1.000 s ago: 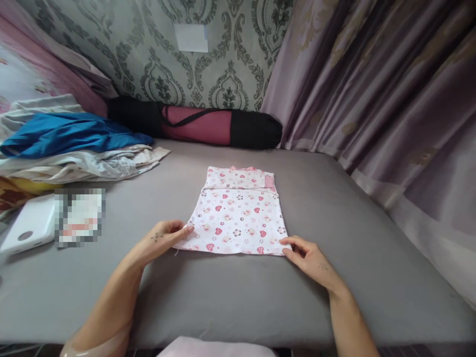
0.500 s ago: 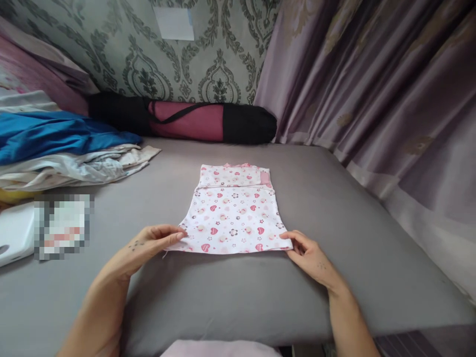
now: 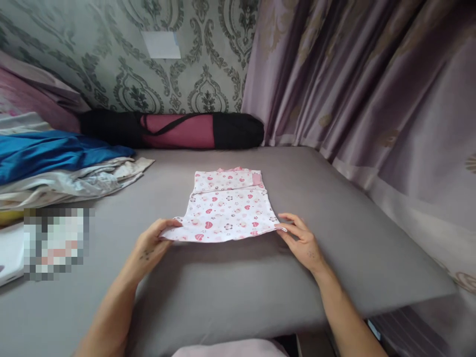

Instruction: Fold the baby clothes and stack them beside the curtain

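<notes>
Pinching near corners of white, pink-heart-printed cloth garment with left hand and right hand. Holding that edge raised above smooth grey fabric sheet.

Patterned grey wall, purple curtains

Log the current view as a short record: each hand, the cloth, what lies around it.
Left hand: fingers holding the cloth's near left corner
Right hand: fingers holding its near right corner
Cloth: white, printed with hearts and flowers; far end folded over, near edge lifted
Surface: grey sheet
Left side: clothes pile with blue fabric; white object, partly out of frame; pixelated item
Back: maroon-and-black long bag by the patterned wall
Right side: purple curtain
</notes>
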Available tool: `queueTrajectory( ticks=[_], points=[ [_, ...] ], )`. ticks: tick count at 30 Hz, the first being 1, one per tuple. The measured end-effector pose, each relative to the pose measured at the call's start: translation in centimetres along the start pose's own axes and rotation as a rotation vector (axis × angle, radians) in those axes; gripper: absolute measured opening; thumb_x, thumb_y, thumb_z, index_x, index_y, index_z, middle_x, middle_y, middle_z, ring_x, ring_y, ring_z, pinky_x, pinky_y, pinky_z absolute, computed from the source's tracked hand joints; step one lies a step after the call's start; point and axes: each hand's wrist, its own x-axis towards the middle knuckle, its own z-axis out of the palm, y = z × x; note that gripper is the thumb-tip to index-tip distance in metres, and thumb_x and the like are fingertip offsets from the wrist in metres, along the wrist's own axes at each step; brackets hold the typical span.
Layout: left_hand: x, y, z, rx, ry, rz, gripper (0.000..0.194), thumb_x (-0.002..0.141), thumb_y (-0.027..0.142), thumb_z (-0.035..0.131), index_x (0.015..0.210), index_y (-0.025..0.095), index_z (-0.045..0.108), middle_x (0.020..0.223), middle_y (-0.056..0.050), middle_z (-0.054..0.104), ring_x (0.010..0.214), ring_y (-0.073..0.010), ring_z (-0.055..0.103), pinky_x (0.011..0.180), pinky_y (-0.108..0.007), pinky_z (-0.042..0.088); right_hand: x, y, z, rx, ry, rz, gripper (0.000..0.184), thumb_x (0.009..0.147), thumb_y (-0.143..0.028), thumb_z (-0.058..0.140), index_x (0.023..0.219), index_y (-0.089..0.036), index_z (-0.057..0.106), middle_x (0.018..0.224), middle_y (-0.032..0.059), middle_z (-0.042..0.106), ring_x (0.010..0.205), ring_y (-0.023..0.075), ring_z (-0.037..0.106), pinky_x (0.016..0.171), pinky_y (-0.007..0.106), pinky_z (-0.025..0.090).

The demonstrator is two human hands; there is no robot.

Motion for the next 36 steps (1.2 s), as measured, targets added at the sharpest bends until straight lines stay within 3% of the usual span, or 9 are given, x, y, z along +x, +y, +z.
queueTrajectory(
  ticks=[3, 6, 8, 11, 18, 23, 27, 32, 36],
  points=[
    [0.2, -0.4, -0.3, 0.135, 0.062, 0.172, 0.037, 0.086, 0.048, 0.051, 0.099, 0.021, 0.071, 0.089, -0.007, 0.060, 0.077, -0.0196, 0.059, 0.067, -0.029, 0.049, 0.1, -0.1, -0.3, 0.017, -0.035, -0.081, 0.018, 0.093, -0.027, 0.060, 0.105, -0.030, 0.074, 0.124, 0.0035, 0.068, 0.121, 0.0211, 0.059, 0.108, 0.044, 0.044],
    [0.1, -0.3, -1.2, 0.251, 0.081, 0.301, 0.037, 0.090, 0.050, 0.049, 0.102, 0.025, 0.074, 0.110, -0.011, 0.063, 0.095, -0.0241, 0.059, 0.081, -0.034, 0.052, 0.2, -0.3, -0.8, 0.002, -0.090, -0.129, 0.020, 0.094, -0.026, 0.059, 0.109, -0.030, 0.072, 0.119, 0.0022, 0.071, 0.118, 0.0209, 0.063, 0.112, 0.048, 0.040],
    [-0.1, -0.2, -2.0, 0.291, 0.012, 0.369, 0.036, 0.092, 0.048, 0.048, 0.111, 0.029, 0.072, 0.125, -0.008, 0.063, 0.112, -0.0269, 0.056, 0.094, -0.038, 0.049, 0.1, -0.6, -1.3, -0.029, -0.117, -0.142, 0.021, 0.095, -0.026, 0.059, 0.111, -0.030, 0.072, 0.120, 0.0020, 0.071, 0.118, 0.0213, 0.063, 0.112, 0.048, 0.040],
    [-0.7, -0.5, -3.0, 0.289, -0.146, 0.421, 0.035, 0.094, 0.043, 0.049, 0.123, 0.031, 0.066, 0.128, -0.005, 0.065, 0.121, -0.0257, 0.055, 0.103, -0.037, 0.046, -0.3, -1.0, -2.2, -0.059, -0.158, -0.144, 0.023, 0.095, -0.026, 0.058, 0.113, -0.031, 0.071, 0.119, 0.0012, 0.071, 0.120, 0.0216, 0.062, 0.112, 0.048, 0.040],
    [-4.6, -1.2, -4.4, 0.200, -0.379, 0.336, 0.036, 0.095, 0.034, 0.048, 0.128, 0.035, 0.063, 0.133, -0.004, 0.063, 0.127, -0.0253, 0.054, 0.104, -0.038, 0.047, -2.7, -3.4, -4.9, -0.006, -0.311, -0.072, 0.024, 0.094, -0.027, 0.059, 0.113, -0.030, 0.072, 0.115, 0.0023, 0.073, 0.116, 0.0219, 0.064, 0.104, 0.042, 0.050],
    [-4.3, 0.0, -4.8, 0.059, -0.397, 0.138, 0.029, 0.088, 0.043, 0.055, 0.109, 0.033, 0.072, 0.109, -0.004, 0.073, 0.097, -0.0258, 0.068, 0.081, -0.031, 0.056, -3.6, -4.9, -5.7, 0.050, -0.376, 0.103, 0.019, 0.093, -0.035, 0.059, 0.100, -0.028, 0.075, 0.112, 0.0034, 0.074, 0.111, 0.0226, 0.065, 0.106, 0.043, 0.048],
    [-0.5, 1.8, -3.9, -0.092, -0.249, -0.055, 0.032, 0.078, 0.053, 0.065, 0.084, 0.022, 0.073, 0.075, -0.003, 0.069, 0.070, -0.0201, 0.063, 0.062, -0.025, 0.052, -1.6, -4.6, -4.4, 0.086, -0.322, 0.294, 0.029, 0.095, -0.044, 0.052, 0.109, -0.025, 0.070, 0.113, 0.0040, 0.072, 0.108, 0.0208, 0.065, 0.096, 0.035, 0.050],
    [4.4, 3.8, -1.2, -0.416, 0.087, -0.253, 0.045, 0.066, 0.056, 0.071, 0.085, 0.016, 0.066, 0.080, -0.004, 0.065, 0.071, -0.0179, 0.060, 0.066, -0.029, 0.054, 3.8, -2.3, -0.8, 0.094, -0.086, 0.368, 0.037, 0.094, -0.052, 0.044, 0.092, -0.019, 0.060, 0.078, 0.0010, 0.066, 0.071, 0.0160, 0.060, 0.063, 0.025, 0.046],
    [8.1, 2.9, 1.5, -0.340, 0.250, -0.278, 0.036, 0.074, 0.052, 0.060, 0.085, 0.017, 0.059, 0.065, 0.002, 0.053, 0.057, -0.0131, 0.049, 0.053, -0.024, 0.044, 8.0, 0.0, 2.6, -0.087, 0.050, 0.421, 0.034, 0.095, -0.045, 0.038, 0.093, -0.019, 0.059, 0.078, 0.0041, 0.066, 0.071, 0.0192, 0.060, 0.064, 0.027, 0.043]
  ],
)
